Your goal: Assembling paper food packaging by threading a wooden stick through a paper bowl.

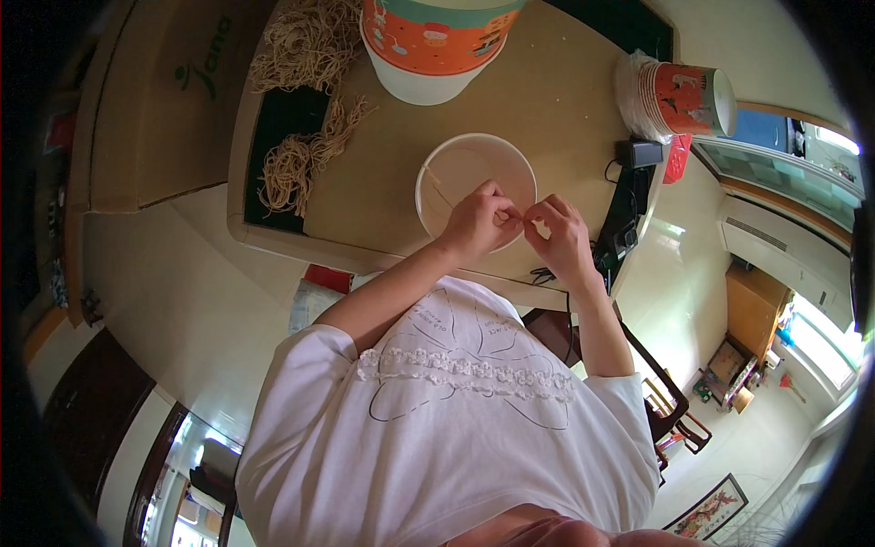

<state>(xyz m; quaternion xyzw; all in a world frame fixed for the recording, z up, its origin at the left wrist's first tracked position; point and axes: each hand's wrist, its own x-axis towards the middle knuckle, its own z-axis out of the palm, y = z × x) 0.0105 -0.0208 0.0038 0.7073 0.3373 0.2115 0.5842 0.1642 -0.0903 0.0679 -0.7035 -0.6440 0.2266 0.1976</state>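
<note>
A round white paper bucket (pixel 478 139) stands upright near the table's front edge, its mouth facing up. Inside its left part lies a thin pale string (pixel 436 185), which runs toward my left hand and disappears behind it. My left hand (pixel 478 221) is over the bucket's mouth, fingers bent and pinched. Close by at the bucket's right rim, my right hand (pixel 561 239) is also closed, thumb against forefinger. The fingertips of both hands meet. Whatever they pinch is too small to make out and partly hidden by the fingers.
Stacked orange-and-green patterned buckets (pixel 436 41) stand beyond. Bundles of beige string (pixel 305 46) and a smaller string bundle (pixel 290 175) lie left. At right are wrapped patterned buckets (pixel 679 98), a black power adapter (pixel 640 152) and cables. A large cardboard box (pixel 155 109) stands left of the table.
</note>
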